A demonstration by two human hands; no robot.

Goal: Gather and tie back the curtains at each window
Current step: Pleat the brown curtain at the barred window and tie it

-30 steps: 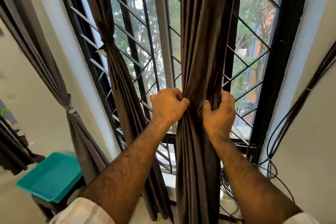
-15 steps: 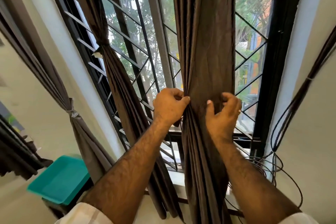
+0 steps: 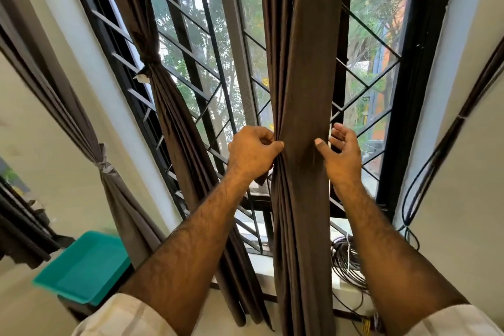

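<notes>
A dark brown curtain [image 3: 302, 68] hangs straight down in front of the barred window [image 3: 373, 43], untied. My left hand [image 3: 252, 154] grips the gathered folds at the curtain's left edge. My right hand [image 3: 339, 154] is at the curtain's right edge with the fingers spread and apart from the cloth; only the thumb lies against the front of the fabric. Further left, a second brown curtain [image 3: 166, 106] is cinched at mid-height. A third curtain [image 3: 90, 139] at the far left is tied with a grey band [image 3: 105, 166].
A teal tray [image 3: 84, 267] sits on a dark stand at the lower left. Coiled black cables [image 3: 347, 262] lie on the window sill, and more cables [image 3: 441, 150] run up the right wall. The window has black diagonal bars.
My right hand has let go of the curtain's right edge and its fingers have spread. My left hand keeps its grip. The curtain hangs wider than a second ago.
</notes>
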